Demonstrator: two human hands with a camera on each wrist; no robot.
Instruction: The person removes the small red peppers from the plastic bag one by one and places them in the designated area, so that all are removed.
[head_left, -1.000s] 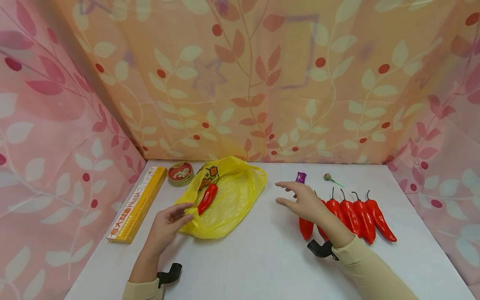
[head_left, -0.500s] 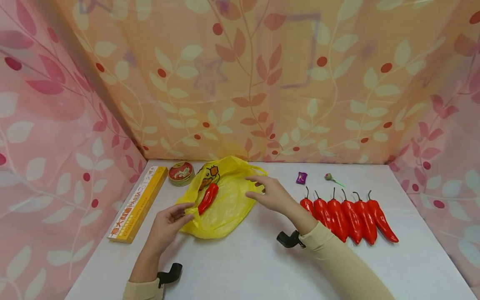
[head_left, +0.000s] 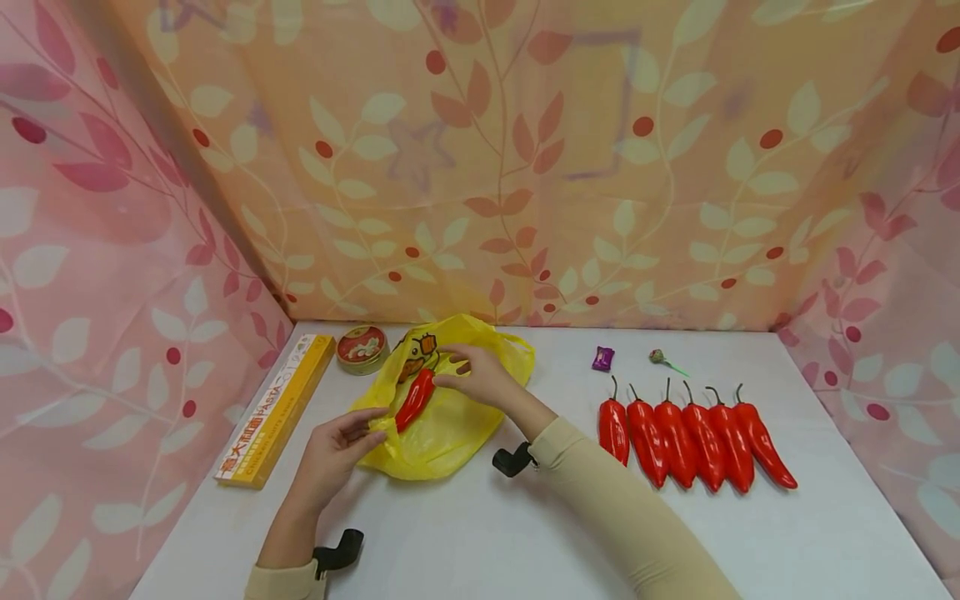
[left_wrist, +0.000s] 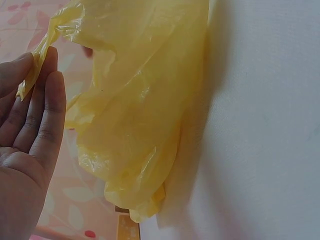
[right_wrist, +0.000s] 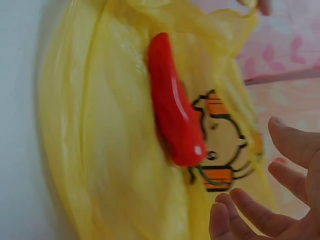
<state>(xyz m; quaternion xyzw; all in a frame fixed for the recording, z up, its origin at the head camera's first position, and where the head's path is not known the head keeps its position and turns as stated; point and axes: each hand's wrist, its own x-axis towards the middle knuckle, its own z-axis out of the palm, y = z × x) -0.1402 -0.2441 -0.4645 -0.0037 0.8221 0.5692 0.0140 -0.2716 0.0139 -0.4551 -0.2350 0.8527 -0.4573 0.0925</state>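
Note:
A yellow plastic bag (head_left: 450, 446) with a duck print lies spread on the white table, its mouth facing me. One red chili pepper (head_left: 416, 402) rests on it, green stem (right_wrist: 212, 179) pointing at the duck print in the right wrist view. My left hand (head_left: 333, 454) pinches the bag's near-left edge between thumb and fingers; the left wrist view shows the gathered plastic (left_wrist: 37, 70) there. Over the bag, close to the pepper's stem end, hovers my right hand (head_left: 483, 379). Its thumb and fingers are spread apart with nothing between them.
Several more red chili peppers (head_left: 678, 446) lie in a row on the right. Behind them are a purple-wrapped candy (head_left: 603, 358) and a lollipop (head_left: 657, 357). A pasta box (head_left: 273, 412) and round tin (head_left: 362, 347) stand left. Patterned cloth (head_left: 495, 167) encloses the table's back and sides.
My right hand has swept left from above the row of chili peppers to the pepper on the bag. My left hand has kept its pinch on the bag's edge.

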